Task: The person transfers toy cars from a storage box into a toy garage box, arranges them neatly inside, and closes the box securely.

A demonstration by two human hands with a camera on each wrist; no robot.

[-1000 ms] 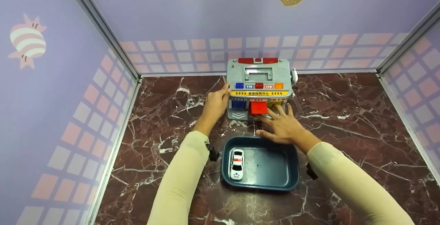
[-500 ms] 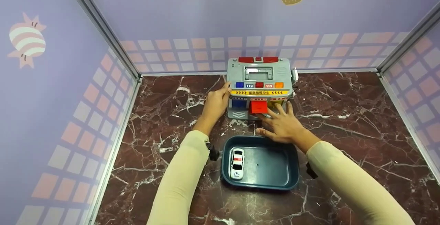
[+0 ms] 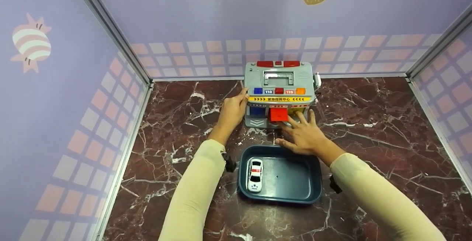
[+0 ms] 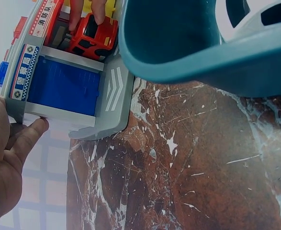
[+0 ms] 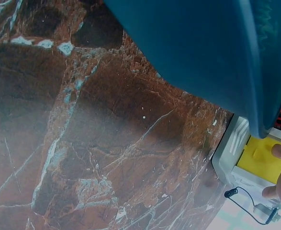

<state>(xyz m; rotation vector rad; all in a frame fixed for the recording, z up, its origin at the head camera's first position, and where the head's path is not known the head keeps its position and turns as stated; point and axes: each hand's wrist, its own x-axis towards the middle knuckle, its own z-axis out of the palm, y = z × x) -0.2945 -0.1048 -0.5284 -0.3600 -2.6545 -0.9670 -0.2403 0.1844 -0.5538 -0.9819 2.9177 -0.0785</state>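
A grey toy emergency station point(image 3: 278, 82) stands against the back wall, its red middle door point(image 3: 278, 114) lifted outward. My left hand point(image 3: 233, 112) rests against the station's left side, a fingertip touching the side wall in the left wrist view. My right hand point(image 3: 304, 134) reaches to the front with its fingers spread and fairly straight. In the left wrist view, two of its fingertips touch a red toy car point(image 4: 93, 34) in the middle bay. The lifted door hides that car from the head view. The blue door point(image 4: 63, 86) and the yellow door point(image 5: 262, 158) are down.
A dark teal bin point(image 3: 280, 199) sits in front of the station, under my right wrist. Inside it, at the left, lies a white toy police car point(image 3: 255, 175). A small white handset point(image 3: 317, 80) hangs on the station's right side. Patterned panels enclose the marbled tabletop point(image 3: 177, 130).
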